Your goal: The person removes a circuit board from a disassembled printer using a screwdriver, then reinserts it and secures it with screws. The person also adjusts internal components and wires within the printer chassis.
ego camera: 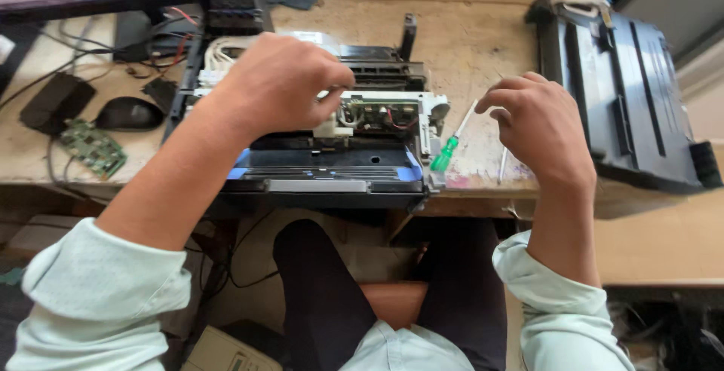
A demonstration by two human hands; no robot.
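Left hand: upper centre of the frame, fingers curled and pinched narrow over the top of the machine; whether anything small sits between the fingertips cannot be told.

Right hand: right of centre, hovering above the bench, fingers bent loosely inward, holding nothing visible, just beside the screwdriver.

Opened black and grey plastic printer with its covers off: centre of the frame, standing on the bench edge directly under the left hand. Exposed inside are a pale frame, a small circuit board and red wires. Judged bulky but fairly light; the bared board and wiring look fragile, so the safer hold would be the dark lower chassis at either side, not the inner parts.

Slim screwdriver with translucent green handle and white shaft: lying slantwise on the bench, touching or very near the printer's right corner. Light, stiff, easily rolled.

Worn pale wooden workbench: stained top, bearing all the above.

Black plastic printer cover panel: right of the frame, lying flat, well apart from the printer.

Black computer mouse: left of the frame, beside a dark pouch-like object.

Loose green circuit board: lower left on the bench, near the mouse.

Pale mint long sleeves and dark trousers: bottom of the frame, the person seated.
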